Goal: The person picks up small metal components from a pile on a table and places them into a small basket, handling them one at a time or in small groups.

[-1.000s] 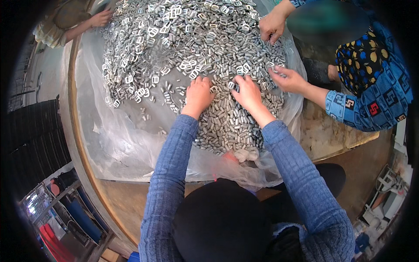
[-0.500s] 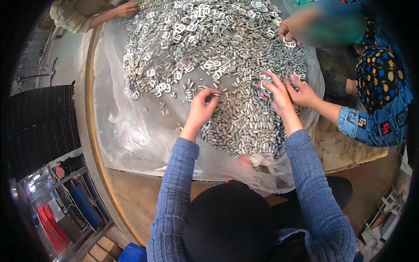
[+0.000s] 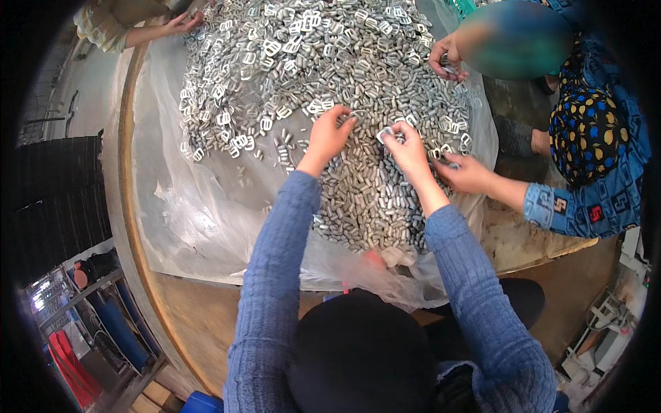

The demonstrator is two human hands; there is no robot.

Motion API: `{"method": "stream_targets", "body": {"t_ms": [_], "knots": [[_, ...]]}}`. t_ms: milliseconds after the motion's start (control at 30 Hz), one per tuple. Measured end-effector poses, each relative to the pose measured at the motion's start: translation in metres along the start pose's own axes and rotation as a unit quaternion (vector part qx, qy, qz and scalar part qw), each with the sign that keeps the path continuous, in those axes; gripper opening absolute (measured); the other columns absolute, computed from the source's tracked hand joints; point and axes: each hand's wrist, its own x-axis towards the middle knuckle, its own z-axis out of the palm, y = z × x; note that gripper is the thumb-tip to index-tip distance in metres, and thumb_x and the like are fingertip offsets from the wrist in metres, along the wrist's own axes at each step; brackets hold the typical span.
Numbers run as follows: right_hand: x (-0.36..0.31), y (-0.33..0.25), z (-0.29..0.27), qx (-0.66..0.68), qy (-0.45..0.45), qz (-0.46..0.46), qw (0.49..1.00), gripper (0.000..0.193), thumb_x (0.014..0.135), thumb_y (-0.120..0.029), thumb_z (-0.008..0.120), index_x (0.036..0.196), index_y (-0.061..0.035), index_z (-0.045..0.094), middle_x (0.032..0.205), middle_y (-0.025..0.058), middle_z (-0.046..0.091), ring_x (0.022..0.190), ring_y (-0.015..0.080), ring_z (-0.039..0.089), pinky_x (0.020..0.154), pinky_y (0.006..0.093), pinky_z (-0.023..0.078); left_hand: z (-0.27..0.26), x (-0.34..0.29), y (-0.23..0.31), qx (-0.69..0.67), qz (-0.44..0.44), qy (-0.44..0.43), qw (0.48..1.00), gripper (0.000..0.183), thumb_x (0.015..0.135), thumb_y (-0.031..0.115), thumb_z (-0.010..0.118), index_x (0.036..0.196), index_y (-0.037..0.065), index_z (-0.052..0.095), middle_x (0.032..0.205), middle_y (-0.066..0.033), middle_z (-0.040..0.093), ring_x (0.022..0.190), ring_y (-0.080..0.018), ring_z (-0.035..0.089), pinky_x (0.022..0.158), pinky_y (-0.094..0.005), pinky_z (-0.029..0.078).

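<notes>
A large heap of small grey metal pieces [image 3: 358, 196], short and rounded like capsules, lies in front of me with pale slide buckles [image 3: 292, 45] scattered through it. My left hand [image 3: 329, 140] is over the heap's middle, thumb and fingers pinched at the pale curved edge of a buckle [image 3: 358, 113]. To its right, my right hand [image 3: 407, 148] grips another pale metal buckle [image 3: 385, 134] between thumb and fingers. A co-worker's hand [image 3: 463, 172] reaches into the heap just beside my right hand, near several buckles.
Clear plastic sheeting [image 3: 200, 224] lies under and around the heap on a table with a wooden edge [image 3: 127, 158]. The co-worker's other hand [image 3: 447, 58] is at the upper right. Another person's hand [image 3: 184, 23] is at the far left. A shelf rack [image 3: 96, 296] stands lower left.
My left hand has moved up and slightly right. My right hand has shifted left, away from the co-worker's hand, with the buckle in it. That co-worker's hand has lowered to the heap.
</notes>
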Motion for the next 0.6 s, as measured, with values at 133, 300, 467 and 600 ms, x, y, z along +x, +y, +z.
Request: {"method": "stream_targets", "body": {"t_ms": [133, 300, 467, 600], "knots": [[-0.028, -0.039, -0.007, 0.328, -0.059, 0.18, 0.925, 0.025, 0.081, -0.006, 0.056, 0.105, -0.0032, 0.052, 0.092, 0.0085, 0.062, 0.075, 0.0137, 0.059, 0.063, 0.0238, 0.047, -0.044, -0.034, 0.046, -0.385, -0.31, -0.133, 0.859, 0.024, 0.087, 0.019, 0.059, 0.106, 0.004, 0.055, 0.082, 0.0009, 0.058, 0.07, -0.0082, 0.055, 0.063, -0.0232, 0.047], [-0.053, -0.055, -0.009, 0.391, -0.136, 0.204, 0.887, 0.025, 0.086, -0.015, 0.058, 0.109, -0.0038, 0.055, 0.098, 0.0061, 0.061, 0.083, 0.0106, 0.057, 0.062, 0.023, 0.046, -0.06, -0.064, 0.074, -0.412, -0.326, -0.179, 0.832, 0.026, 0.087, 0.015, 0.059, 0.11, 0.003, 0.053, 0.084, -0.0008, 0.058, 0.069, -0.0079, 0.055, 0.063, -0.0237, 0.049], [-0.07, -0.064, 0.0, 0.265, -0.168, 0.154, 0.937, 0.013, 0.086, -0.016, 0.061, 0.093, -0.0055, 0.059, 0.09, -0.0002, 0.059, 0.077, 0.0074, 0.053, 0.06, 0.0219, 0.045, -0.059, -0.075, 0.088, -0.355, -0.277, -0.145, 0.881, 0.032, 0.083, 0.007, 0.062, 0.113, 0.002, 0.051, 0.089, -0.0032, 0.058, 0.074, -0.0076, 0.056, 0.064, -0.0239, 0.05], [-0.076, -0.069, -0.001, 0.414, -0.131, 0.244, 0.867, 0.009, 0.085, -0.012, 0.061, 0.09, -0.0062, 0.057, 0.088, -0.0001, 0.057, 0.074, 0.0079, 0.054, 0.06, 0.0216, 0.045, -0.056, -0.078, 0.091, -0.425, -0.283, -0.134, 0.849, 0.035, 0.082, 0.004, 0.062, 0.114, 0.0, 0.049, 0.091, -0.0042, 0.058, 0.076, -0.0081, 0.057, 0.065, -0.0225, 0.05]]}}
